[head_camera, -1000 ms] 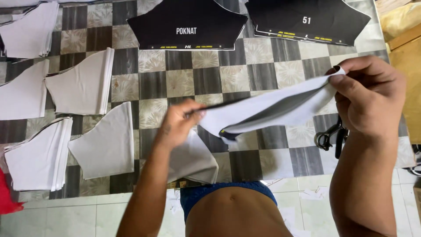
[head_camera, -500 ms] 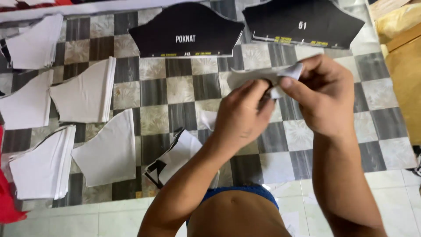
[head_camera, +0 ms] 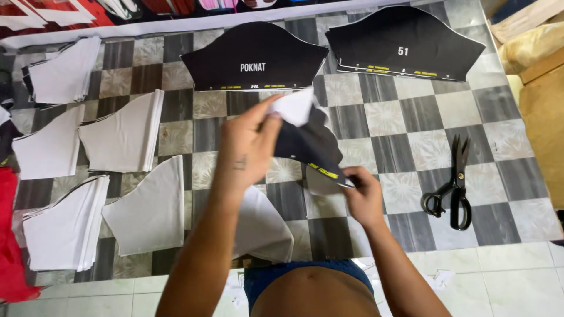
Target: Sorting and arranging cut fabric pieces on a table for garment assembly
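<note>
Pinched at its top by the left hand [head_camera: 249, 147] and at its lower edge by the right hand [head_camera: 361, 196], a black-and-white panel [head_camera: 308, 144] hangs above the checkered floor [head_camera: 405, 126], where a loosened grip could drop it onto the white stacks [head_camera: 147, 211].

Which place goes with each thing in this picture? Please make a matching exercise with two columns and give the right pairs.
Things:
1. scissors
2. black fabric piece
3. red cloth
4. white fabric stacks

Places:
A. at the far left edge of the view
B. held between the left hand and the right hand
C. lying on the checkered floor, right of the hands
D. laid out in rows left of the hands

Pairs: 1-C, 2-B, 3-A, 4-D
</note>
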